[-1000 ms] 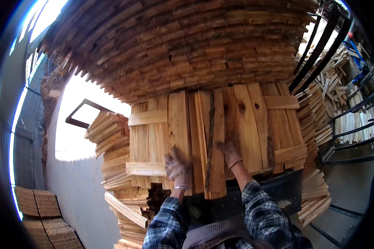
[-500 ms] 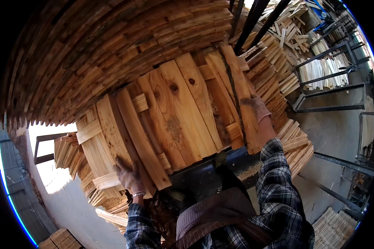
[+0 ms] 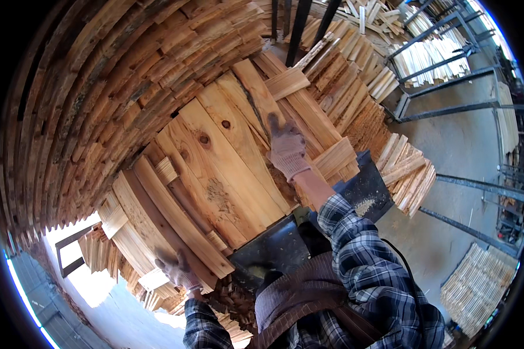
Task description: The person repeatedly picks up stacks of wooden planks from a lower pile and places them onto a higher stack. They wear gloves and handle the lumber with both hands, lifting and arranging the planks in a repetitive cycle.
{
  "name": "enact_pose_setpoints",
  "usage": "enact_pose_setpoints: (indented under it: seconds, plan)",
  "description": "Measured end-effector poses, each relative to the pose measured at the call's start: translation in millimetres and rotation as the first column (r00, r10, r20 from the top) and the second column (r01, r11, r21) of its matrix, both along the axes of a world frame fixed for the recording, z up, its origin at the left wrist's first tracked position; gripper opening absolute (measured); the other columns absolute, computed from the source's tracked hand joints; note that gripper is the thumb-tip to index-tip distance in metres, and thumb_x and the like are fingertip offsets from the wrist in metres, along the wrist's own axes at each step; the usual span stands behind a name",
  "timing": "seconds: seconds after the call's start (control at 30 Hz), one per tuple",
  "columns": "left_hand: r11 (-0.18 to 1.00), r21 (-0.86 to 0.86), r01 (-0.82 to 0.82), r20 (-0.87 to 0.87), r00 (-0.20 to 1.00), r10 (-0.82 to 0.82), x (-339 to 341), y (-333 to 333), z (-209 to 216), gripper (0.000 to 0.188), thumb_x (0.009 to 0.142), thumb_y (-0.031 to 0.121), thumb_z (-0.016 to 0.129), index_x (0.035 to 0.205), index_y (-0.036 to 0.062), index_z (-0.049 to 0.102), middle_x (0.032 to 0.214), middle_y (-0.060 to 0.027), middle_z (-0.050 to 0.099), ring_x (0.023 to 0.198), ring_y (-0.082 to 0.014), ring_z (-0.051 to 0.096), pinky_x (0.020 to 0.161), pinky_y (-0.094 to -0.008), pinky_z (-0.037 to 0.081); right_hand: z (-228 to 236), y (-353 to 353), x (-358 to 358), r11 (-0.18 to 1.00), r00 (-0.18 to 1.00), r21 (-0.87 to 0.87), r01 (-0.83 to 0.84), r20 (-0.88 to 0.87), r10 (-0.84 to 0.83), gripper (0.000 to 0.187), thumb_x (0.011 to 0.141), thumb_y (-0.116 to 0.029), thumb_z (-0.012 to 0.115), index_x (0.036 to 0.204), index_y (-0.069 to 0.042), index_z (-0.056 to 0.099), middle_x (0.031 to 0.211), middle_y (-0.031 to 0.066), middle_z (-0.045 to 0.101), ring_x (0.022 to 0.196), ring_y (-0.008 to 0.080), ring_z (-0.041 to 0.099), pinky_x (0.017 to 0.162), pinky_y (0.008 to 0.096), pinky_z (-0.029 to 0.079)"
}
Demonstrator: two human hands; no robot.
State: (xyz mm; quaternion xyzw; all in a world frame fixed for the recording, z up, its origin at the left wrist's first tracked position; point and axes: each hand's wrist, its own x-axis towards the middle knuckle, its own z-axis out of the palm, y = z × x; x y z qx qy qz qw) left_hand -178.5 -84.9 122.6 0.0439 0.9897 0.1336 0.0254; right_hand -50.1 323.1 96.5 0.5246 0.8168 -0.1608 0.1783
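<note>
My right hand, in a knit glove, lies on a narrow board with a dark crack along its edge; its fingers are stretched out. This board sits against several wide knotty boards laid side by side. My left hand, also gloved, rests with fingers apart near the lower end of a rough-edged board at the left. Beside it lies a raised board on short wooden cross pieces. To the right, two short blocks lie across further boards.
A tall wall of stacked planks rises beyond the boards. Below the boards is a dark metal surface with sawdust at its right. More plank piles and a metal frame stand at the right.
The cracked board and my right hand have moved left, against the knotty boards, uncovering the blocks at the right. My left hand stays by the left boards. The whole view has turned.
</note>
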Motion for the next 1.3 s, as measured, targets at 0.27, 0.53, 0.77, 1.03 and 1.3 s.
enact_pose_setpoints:
  seconds: [0.27,0.53,0.77,1.03,1.3]
  plan:
    - [0.999,0.018,0.043,0.025,0.999,-0.043,2,1,2,0.078,0.089,0.051,0.06,0.153,0.0194,0.026,0.152,-0.02,0.032,0.131,-0.039,0.041,0.105,-0.043,0.038,4,71,55,0.996,0.999,-0.086,0.034,-0.016,-0.035,0.104,0.076,-0.042,0.076,0.155,-0.017,0.013,0.135,0.0214,0.046,0.119,0.0365,0.054,0.097,0.0431,0.048]
    - [0.997,-0.063,0.051,0.08,0.996,-0.046,-3,7,1,0.077,0.093,0.048,0.055,0.153,0.0094,0.023,0.153,-0.022,0.028,0.138,-0.0385,0.03,0.112,-0.0444,0.026,-31,83,69,0.995,0.959,-0.077,-0.067,-0.281,0.043,0.089,0.079,-0.044,0.074,0.151,-0.018,0.028,0.129,0.0195,0.052,0.115,0.0335,0.056,0.093,0.043,0.05]
    - [0.984,-0.095,0.15,0.021,0.989,-0.149,-10,-13,-19,0.077,0.094,0.052,0.052,0.154,0.0157,0.02,0.156,-0.0153,0.029,0.142,-0.0376,0.026,0.113,-0.0417,0.024,-75,142,111,0.997,0.922,0.052,-0.056,-0.381,0.071,0.072,0.08,-0.038,0.072,0.145,-0.03,0.041,0.124,0.0176,0.053,0.11,0.0342,0.058,0.092,0.0428,0.05]
    - [0.98,-0.094,0.174,-0.033,0.984,-0.177,-2,-20,-17,0.076,0.093,0.048,0.056,0.153,0.0129,0.025,0.153,-0.0211,0.032,0.138,-0.0385,0.031,0.113,-0.0424,0.024,-111,143,93,0.964,0.591,-0.17,0.205,-0.764,-0.261,0.037,0.077,-0.015,0.075,0.113,-0.024,0.072,0.104,0.0114,0.063,0.094,0.0266,0.064,0.087,0.0312,0.049]
    - [0.992,-0.082,0.095,0.065,0.994,-0.09,-6,-40,6,0.083,0.09,0.05,0.058,0.154,0.0129,0.02,0.157,-0.0207,0.023,0.135,-0.0366,0.037,0.107,-0.0382,0.035,-57,76,53,0.894,0.841,0.435,-0.107,-0.439,0.314,0.056,0.085,-0.029,0.067,0.137,-0.015,0.053,0.107,0.0219,0.065,0.102,0.0356,0.064,0.088,0.0406,0.051]
